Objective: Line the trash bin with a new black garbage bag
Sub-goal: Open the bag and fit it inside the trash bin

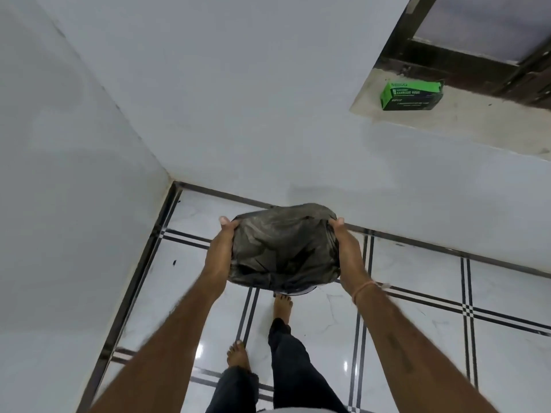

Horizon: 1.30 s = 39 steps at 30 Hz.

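Both hands, left hand [223, 242] and right hand [347, 245], grip opposite edges of the black garbage bag [283, 251], stretching its mouth above the floor [417, 281]. Pulled this taut, the thin film may tear or slip free.

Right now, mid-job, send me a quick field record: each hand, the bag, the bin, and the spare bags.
left hand: grips the black garbage bag's left edge
right hand: grips its right edge
black garbage bag: stretched open between the hands, above the tiled floor
bin: not clearly seen; pale sliver under the bag's near edge may be its rim
green box: lies on the window ledge, upper right, away from the hands
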Each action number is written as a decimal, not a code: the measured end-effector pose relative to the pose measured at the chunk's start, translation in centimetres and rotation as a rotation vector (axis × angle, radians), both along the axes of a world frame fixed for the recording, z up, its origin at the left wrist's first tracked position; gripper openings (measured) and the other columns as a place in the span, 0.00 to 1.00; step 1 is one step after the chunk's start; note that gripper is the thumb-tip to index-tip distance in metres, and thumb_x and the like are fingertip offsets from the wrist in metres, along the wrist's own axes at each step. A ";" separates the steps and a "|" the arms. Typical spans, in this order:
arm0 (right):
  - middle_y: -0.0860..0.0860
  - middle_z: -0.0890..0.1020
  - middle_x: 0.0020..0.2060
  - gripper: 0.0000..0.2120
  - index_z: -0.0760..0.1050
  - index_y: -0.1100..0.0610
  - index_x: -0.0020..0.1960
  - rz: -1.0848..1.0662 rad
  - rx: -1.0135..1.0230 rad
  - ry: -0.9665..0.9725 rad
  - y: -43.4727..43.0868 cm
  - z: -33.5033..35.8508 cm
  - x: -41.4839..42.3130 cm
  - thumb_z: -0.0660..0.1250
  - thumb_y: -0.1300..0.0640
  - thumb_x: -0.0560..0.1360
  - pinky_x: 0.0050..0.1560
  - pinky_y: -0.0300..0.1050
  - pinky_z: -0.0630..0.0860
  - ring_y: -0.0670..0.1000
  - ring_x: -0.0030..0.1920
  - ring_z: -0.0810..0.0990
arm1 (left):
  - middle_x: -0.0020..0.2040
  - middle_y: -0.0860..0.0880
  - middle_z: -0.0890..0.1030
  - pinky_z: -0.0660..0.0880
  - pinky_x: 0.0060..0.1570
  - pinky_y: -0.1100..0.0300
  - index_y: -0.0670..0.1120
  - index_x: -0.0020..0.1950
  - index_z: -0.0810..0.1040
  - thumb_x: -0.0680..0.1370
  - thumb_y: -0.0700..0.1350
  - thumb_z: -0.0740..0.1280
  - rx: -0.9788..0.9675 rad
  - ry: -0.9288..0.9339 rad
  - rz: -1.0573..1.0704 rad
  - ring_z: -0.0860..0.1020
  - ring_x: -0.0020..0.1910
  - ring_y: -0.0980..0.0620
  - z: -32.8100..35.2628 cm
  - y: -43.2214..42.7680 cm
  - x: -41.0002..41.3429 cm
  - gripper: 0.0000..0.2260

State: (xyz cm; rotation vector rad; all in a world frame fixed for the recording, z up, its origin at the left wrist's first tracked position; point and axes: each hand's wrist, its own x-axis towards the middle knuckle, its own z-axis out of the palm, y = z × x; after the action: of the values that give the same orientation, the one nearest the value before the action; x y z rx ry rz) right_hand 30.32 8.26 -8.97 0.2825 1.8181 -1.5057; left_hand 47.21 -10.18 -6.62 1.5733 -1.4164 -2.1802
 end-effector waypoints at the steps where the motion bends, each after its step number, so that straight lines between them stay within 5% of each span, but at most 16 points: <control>1: 0.53 0.88 0.55 0.26 0.86 0.51 0.60 -0.003 0.007 -0.024 0.3 -1.4 -0.6 0.66 0.33 0.77 0.64 0.56 0.81 0.57 0.58 0.86 | 0.45 0.53 0.88 0.78 0.44 0.58 0.61 0.50 0.83 0.80 0.70 0.50 0.023 -0.026 0.013 0.84 0.51 0.51 -1.5 0.3 -0.6 0.25; 4: 0.54 0.89 0.54 0.24 0.85 0.54 0.60 -0.024 0.029 -0.075 1.4 -5.1 -1.3 0.63 0.37 0.81 0.54 0.49 0.84 0.57 0.56 0.87 | 0.49 0.49 0.87 0.79 0.43 0.57 0.58 0.54 0.83 0.81 0.69 0.51 0.080 -0.098 0.025 0.85 0.50 0.49 -5.6 1.4 -2.0 0.25; 8: 0.53 0.89 0.50 0.23 0.84 0.53 0.61 -0.097 0.053 -0.099 2.9 -10.5 -1.8 0.59 0.38 0.84 0.40 0.40 0.84 0.51 0.48 0.89 | 0.55 0.45 0.87 0.81 0.59 0.47 0.56 0.60 0.84 0.81 0.71 0.53 0.132 -0.150 0.037 0.85 0.55 0.45 -12.4 2.3 -3.6 0.27; 13: 0.52 0.88 0.56 0.25 0.83 0.50 0.65 -0.132 0.109 -0.100 4.1 -19.1 -2.0 0.59 0.34 0.82 0.50 0.47 0.83 0.55 0.58 0.86 | 0.64 0.46 0.83 0.77 0.66 0.43 0.58 0.68 0.79 0.75 0.77 0.54 0.144 -0.167 -0.006 0.81 0.62 0.44 -22.0 3.8 -5.3 0.33; 17: 0.51 0.87 0.57 0.26 0.82 0.49 0.65 -0.110 0.141 -0.054 3.9 -26.8 -2.3 0.56 0.34 0.82 0.50 0.44 0.84 0.54 0.59 0.85 | 0.52 0.51 0.81 0.75 0.56 0.52 0.57 0.54 0.78 0.84 0.65 0.52 0.144 -0.159 0.008 0.80 0.53 0.50 -28.8 4.6 -6.5 0.18; 22: 0.51 0.87 0.58 0.28 0.83 0.50 0.64 -0.058 0.160 0.032 3.8 -36.4 -3.2 0.56 0.32 0.81 0.62 0.56 0.82 0.56 0.62 0.84 | 0.52 0.51 0.86 0.79 0.51 0.57 0.57 0.55 0.80 0.85 0.62 0.51 0.047 -0.137 -0.100 0.83 0.58 0.49 -37.7 4.2 -7.0 0.20; 30: 0.45 0.84 0.61 0.32 0.79 0.43 0.66 0.032 0.330 0.282 5.1 -45.3 -5.7 0.55 0.23 0.76 0.69 0.61 0.76 0.51 0.65 0.80 | 0.58 0.50 0.84 0.74 0.65 0.35 0.54 0.62 0.79 0.81 0.70 0.51 -0.309 -0.109 -0.248 0.81 0.62 0.46 -47.8 1.9 -7.6 0.27; 36: 0.42 0.78 0.67 0.25 0.69 0.39 0.76 0.191 0.375 0.524 4.9 -46.6 -7.8 0.56 0.33 0.82 0.69 0.52 0.72 0.49 0.69 0.76 | 0.71 0.53 0.73 0.69 0.66 0.47 0.59 0.72 0.71 0.83 0.67 0.49 -0.565 -0.129 -0.364 0.73 0.66 0.52 -48.8 0.8 -10.5 0.24; 39: 0.44 0.79 0.62 0.24 0.75 0.45 0.70 0.284 0.473 0.516 3.7 -46.5 -9.7 0.53 0.34 0.83 0.62 0.46 0.68 0.49 0.63 0.78 | 0.69 0.51 0.76 0.70 0.67 0.44 0.57 0.68 0.75 0.81 0.71 0.45 -0.536 -0.182 -0.385 0.75 0.66 0.49 -50.0 -0.3 -12.3 0.29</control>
State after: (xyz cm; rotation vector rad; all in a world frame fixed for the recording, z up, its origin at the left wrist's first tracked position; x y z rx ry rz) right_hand 20.59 12.01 -55.46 -0.1599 2.4959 -0.9893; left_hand 34.96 -10.51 -56.61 1.4065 -2.2793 -1.6139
